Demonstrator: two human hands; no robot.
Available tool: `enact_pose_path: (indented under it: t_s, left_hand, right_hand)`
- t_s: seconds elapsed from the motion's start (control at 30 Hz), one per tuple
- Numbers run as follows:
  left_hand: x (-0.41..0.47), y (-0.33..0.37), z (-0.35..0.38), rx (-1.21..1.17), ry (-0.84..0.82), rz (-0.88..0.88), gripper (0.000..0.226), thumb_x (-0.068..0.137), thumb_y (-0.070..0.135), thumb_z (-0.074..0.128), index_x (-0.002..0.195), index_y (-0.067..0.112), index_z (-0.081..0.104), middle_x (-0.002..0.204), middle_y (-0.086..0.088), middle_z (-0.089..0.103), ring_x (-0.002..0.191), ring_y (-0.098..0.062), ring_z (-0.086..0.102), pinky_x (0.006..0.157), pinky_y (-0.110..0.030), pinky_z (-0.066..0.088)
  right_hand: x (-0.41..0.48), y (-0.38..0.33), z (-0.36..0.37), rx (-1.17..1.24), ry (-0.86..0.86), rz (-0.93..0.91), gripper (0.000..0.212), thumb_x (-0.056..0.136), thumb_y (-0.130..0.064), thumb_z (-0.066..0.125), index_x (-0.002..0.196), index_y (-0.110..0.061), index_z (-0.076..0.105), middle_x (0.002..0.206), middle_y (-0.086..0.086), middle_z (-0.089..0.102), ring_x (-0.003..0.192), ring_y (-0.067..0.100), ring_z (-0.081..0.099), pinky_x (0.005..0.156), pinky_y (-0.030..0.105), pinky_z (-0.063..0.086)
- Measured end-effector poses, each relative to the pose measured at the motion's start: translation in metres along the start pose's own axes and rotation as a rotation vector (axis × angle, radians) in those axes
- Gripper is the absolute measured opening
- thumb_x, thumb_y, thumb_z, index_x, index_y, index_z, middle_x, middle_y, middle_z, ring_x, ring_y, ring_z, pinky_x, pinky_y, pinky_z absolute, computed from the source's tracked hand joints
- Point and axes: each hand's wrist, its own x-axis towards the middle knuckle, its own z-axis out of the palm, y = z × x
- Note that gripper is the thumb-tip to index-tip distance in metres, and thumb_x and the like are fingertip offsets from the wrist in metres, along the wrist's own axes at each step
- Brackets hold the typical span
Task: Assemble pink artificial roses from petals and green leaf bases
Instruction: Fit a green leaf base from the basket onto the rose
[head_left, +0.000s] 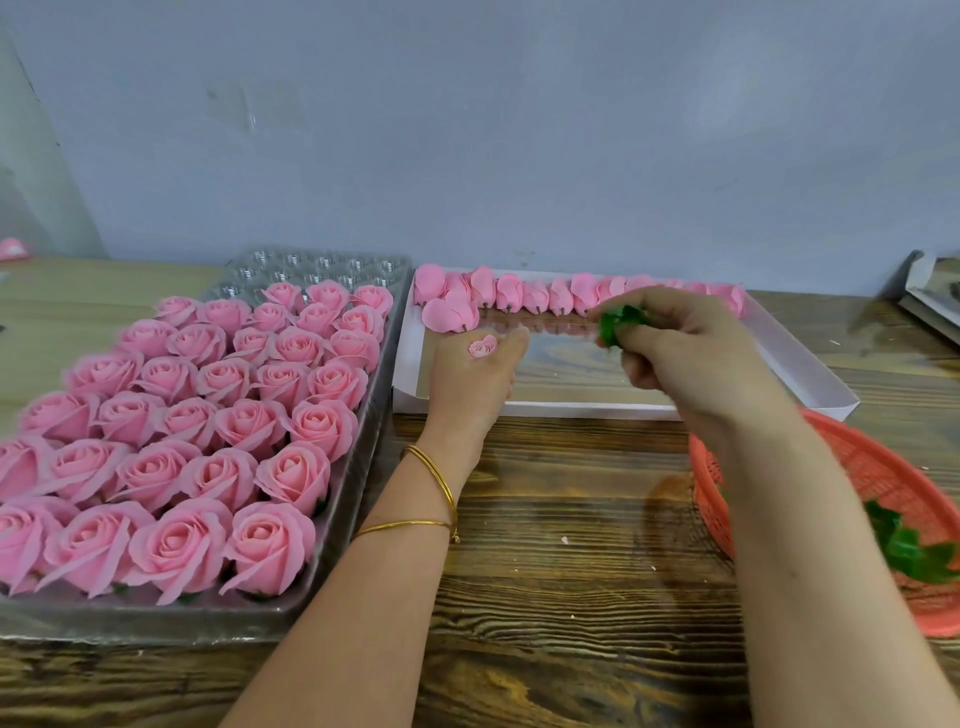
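Left of frame: clear tray (322, 265) full of finished roses (218, 415). Centre: left hand (475, 379), fingers curled around small rosebud (483, 346), over white box (810, 374); petal row (535, 296) along its upper edge. Right hand (691, 353) pinches green leaf base (621, 322). Lower right: red basket (883, 467), spare leaf bases (909, 551).

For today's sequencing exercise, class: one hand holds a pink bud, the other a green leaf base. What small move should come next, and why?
Probably move the leaf base, in the right hand, to the bud in the left hand: both are held but apart, unjoined.
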Motion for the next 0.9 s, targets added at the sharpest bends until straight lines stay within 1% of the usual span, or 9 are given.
enact_pose_path:
  t_s: [0.2, 0.27, 0.37, 0.5, 0.57, 0.67, 0.77, 0.83, 0.9]
  left_hand:
    - [0.0, 0.0, 0.001, 0.009, 0.0, 0.027, 0.032, 0.089, 0.027, 0.063, 0.061, 0.011, 0.059, 0.045, 0.007, 0.05, 0.044, -0.002, 0.047, 0.044, -0.014, 0.041]
    - [-0.001, 0.0, 0.0, -0.006, -0.002, 0.03, 0.036, 0.09, 0.027, 0.062, 0.058, 0.011, 0.057, 0.045, 0.006, 0.048, 0.044, -0.004, 0.046, 0.044, -0.016, 0.039]
    - [-0.002, 0.0, 0.0, -0.045, 0.0, 0.012, 0.034, 0.091, 0.028, 0.061, 0.062, 0.009, 0.058, 0.046, 0.004, 0.047, 0.045, -0.006, 0.044, 0.044, -0.016, 0.038]
    - [-0.002, 0.001, 0.0, -0.073, 0.034, 0.016, 0.034, 0.087, 0.027, 0.067, 0.059, 0.012, 0.055, 0.048, 0.003, 0.05, 0.046, -0.005, 0.047, 0.047, -0.016, 0.042]
    - [-0.003, 0.001, 0.001, -0.086, 0.042, 0.034, 0.034, 0.086, 0.025, 0.068, 0.058, 0.013, 0.055, 0.047, 0.004, 0.051, 0.044, -0.004, 0.049, 0.047, -0.016, 0.042]
    - [-0.003, 0.001, 0.0, -0.104, 0.051, 0.026, 0.037, 0.09, 0.032, 0.062, 0.055, 0.019, 0.057, 0.049, 0.007, 0.052, 0.046, -0.003, 0.051, 0.053, -0.022, 0.045]
    - [-0.002, 0.004, -0.003, -0.149, 0.042, -0.007, 0.049, 0.095, 0.037, 0.053, 0.048, 0.026, 0.06, 0.052, 0.007, 0.056, 0.051, -0.003, 0.054, 0.059, -0.026, 0.048]
    - [-0.002, 0.006, -0.004, -0.231, 0.05, -0.027, 0.052, 0.097, 0.035, 0.05, 0.048, 0.024, 0.062, 0.055, 0.005, 0.058, 0.054, -0.004, 0.055, 0.063, -0.027, 0.048]
    - [-0.002, 0.008, -0.005, -0.287, 0.07, -0.054, 0.053, 0.098, 0.036, 0.048, 0.049, 0.023, 0.062, 0.058, 0.004, 0.06, 0.06, -0.006, 0.057, 0.072, -0.029, 0.046]
  right_hand:
    - [0.003, 0.022, 0.041, 0.079, 0.01, 0.117, 0.052, 0.083, 0.018, 0.035, 0.091, -0.019, 0.069, 0.083, 0.007, 0.065, 0.041, 0.003, 0.044, 0.044, 0.016, 0.037]
    - [0.002, 0.029, 0.048, 0.101, 0.015, 0.162, 0.047, 0.084, 0.014, 0.037, 0.09, -0.019, 0.07, 0.081, 0.004, 0.062, 0.042, 0.003, 0.047, 0.044, 0.016, 0.037]
    - [0.004, 0.035, 0.054, 0.199, 0.008, 0.223, 0.032, 0.092, 0.002, 0.045, 0.101, -0.016, 0.069, 0.082, 0.003, 0.063, 0.051, 0.006, 0.056, 0.05, 0.02, 0.042]
    - [0.008, 0.036, 0.06, 0.497, 0.055, 0.313, 0.019, 0.098, -0.01, 0.048, 0.098, -0.015, 0.066, 0.096, 0.013, 0.062, 0.055, 0.013, 0.064, 0.05, 0.02, 0.048]
    - [0.007, 0.039, 0.062, 0.523, 0.053, 0.306, 0.019, 0.101, -0.012, 0.047, 0.1, -0.015, 0.065, 0.102, 0.017, 0.062, 0.06, 0.015, 0.067, 0.053, 0.019, 0.051]
    - [0.004, 0.041, 0.064, 0.51, 0.018, 0.287, 0.027, 0.103, -0.008, 0.04, 0.107, -0.015, 0.065, 0.113, 0.02, 0.06, 0.075, 0.021, 0.069, 0.062, 0.02, 0.055]
    - [0.002, 0.041, 0.064, 0.571, 0.013, 0.293, 0.032, 0.1, 0.002, 0.037, 0.103, -0.012, 0.065, 0.123, 0.025, 0.055, 0.087, 0.024, 0.067, 0.067, 0.022, 0.058]
    - [0.001, 0.04, 0.064, 0.593, 0.014, 0.304, 0.029, 0.1, 0.004, 0.038, 0.107, -0.009, 0.064, 0.12, 0.024, 0.056, 0.091, 0.026, 0.066, 0.074, 0.025, 0.06]
    - [0.001, 0.04, 0.064, 0.576, 0.009, 0.308, 0.025, 0.101, 0.003, 0.041, 0.111, -0.006, 0.062, 0.107, 0.017, 0.061, 0.089, 0.023, 0.066, 0.079, 0.026, 0.06]
